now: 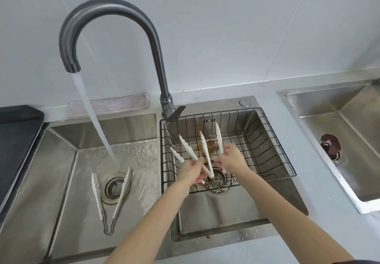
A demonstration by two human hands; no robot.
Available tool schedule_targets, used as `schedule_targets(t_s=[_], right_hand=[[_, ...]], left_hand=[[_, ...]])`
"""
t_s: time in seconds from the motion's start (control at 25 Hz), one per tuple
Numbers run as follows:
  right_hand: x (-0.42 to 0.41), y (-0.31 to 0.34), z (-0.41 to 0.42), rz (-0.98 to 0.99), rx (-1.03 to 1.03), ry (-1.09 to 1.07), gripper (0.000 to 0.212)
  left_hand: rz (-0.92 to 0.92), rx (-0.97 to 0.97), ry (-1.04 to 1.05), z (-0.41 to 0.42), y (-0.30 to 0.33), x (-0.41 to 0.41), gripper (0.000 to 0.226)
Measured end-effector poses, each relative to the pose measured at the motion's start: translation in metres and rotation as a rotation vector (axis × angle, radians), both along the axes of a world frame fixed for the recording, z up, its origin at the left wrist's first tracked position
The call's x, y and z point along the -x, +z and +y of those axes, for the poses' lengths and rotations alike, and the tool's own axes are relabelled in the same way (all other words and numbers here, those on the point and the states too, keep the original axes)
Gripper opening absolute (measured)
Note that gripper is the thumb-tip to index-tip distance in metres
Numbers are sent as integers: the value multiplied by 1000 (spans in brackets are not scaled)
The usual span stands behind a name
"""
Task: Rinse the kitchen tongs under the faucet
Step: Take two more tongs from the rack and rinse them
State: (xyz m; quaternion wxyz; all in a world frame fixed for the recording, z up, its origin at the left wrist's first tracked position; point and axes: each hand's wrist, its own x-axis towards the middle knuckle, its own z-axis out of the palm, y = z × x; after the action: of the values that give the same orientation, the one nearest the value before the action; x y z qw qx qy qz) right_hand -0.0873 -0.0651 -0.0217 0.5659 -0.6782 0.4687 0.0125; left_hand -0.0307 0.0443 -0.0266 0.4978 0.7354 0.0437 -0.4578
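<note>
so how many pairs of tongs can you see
3. One pair lies in the left basin around the drain. The left hand holds one pair and the right hand another, both over the wire basket. None look hidden.

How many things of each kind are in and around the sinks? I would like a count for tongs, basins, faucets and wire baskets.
Tongs: 3, one in the left basin, one in the left hand, one in the right hand
Basins: 3
Faucets: 1
Wire baskets: 1
Total: 8
</note>
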Motion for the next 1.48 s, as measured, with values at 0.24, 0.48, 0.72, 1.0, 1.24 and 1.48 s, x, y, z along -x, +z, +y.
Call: schedule_targets(t_s=[0.24,0.48,0.72,1.0,1.24,1.48], right_hand=[[1,14,50,-142,-69,-26,43],[-30,17,106,-248,-173,-64,41],[-81,15,146,-315,-459,-151,38],[-127,0,200,-285,-763,-134,26],[-179,-11,233,-327,-895,-241,34],[-206,-27,240,-232,-902,-269,43]], left_hand=[[-208,72,120,44,13,-1,27],[-275,133,211,111,26,-19,12],[-341,147,226,180,40,-51,5],[-434,86,149,244,55,-97,24],[-426,58,157,270,40,-135,30],[-371,74,198,279,15,-162,28]])
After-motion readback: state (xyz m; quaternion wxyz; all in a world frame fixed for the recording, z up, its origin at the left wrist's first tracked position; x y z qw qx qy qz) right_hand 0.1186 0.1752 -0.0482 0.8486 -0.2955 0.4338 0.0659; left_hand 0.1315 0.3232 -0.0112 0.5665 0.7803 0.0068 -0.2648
